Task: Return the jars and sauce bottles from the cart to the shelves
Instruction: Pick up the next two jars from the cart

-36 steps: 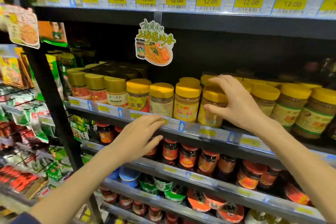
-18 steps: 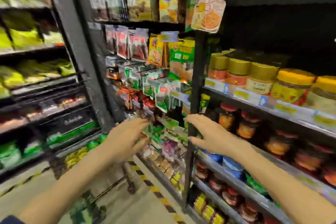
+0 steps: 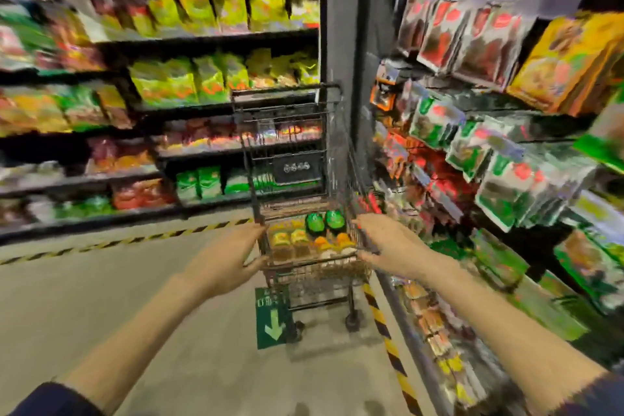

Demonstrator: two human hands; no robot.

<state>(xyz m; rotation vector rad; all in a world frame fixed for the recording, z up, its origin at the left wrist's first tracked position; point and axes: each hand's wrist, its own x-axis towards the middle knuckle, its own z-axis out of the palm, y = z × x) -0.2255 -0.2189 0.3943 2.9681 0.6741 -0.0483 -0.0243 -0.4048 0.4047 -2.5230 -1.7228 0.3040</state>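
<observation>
Dark wire mesh forms the basket of a small shopping cart (image 3: 297, 159) standing in the aisle, its thin rods crossing in a grid and its black wheels resting on smooth grey floor (image 3: 101, 307). Inside, low in the basket, sit the jars (image 3: 290, 241): squat rounded ones with yellow lids, a few with orange lids, and two with glossy green caps (image 3: 326, 221) at the back. The whole view is smeared by motion, so labels cannot be read.

Both hands are spread open and empty, fingers loosely splayed. The left hand (image 3: 226, 262) hovers at the basket's near left corner, the right hand (image 3: 393, 243) at its near right edge; whether either touches the wire cannot be told. Dark sleeves show at the bottom corners.

Black metal shelves (image 3: 209, 35) on the left carry crinkled yellow and green bags. On the right, flat plastic packets (image 3: 472, 40) hang in overlapping rows. A green floor sticker (image 3: 271, 321) with a pale arrow lies under the cart, beside a yellow-and-black striped line (image 3: 388, 344).
</observation>
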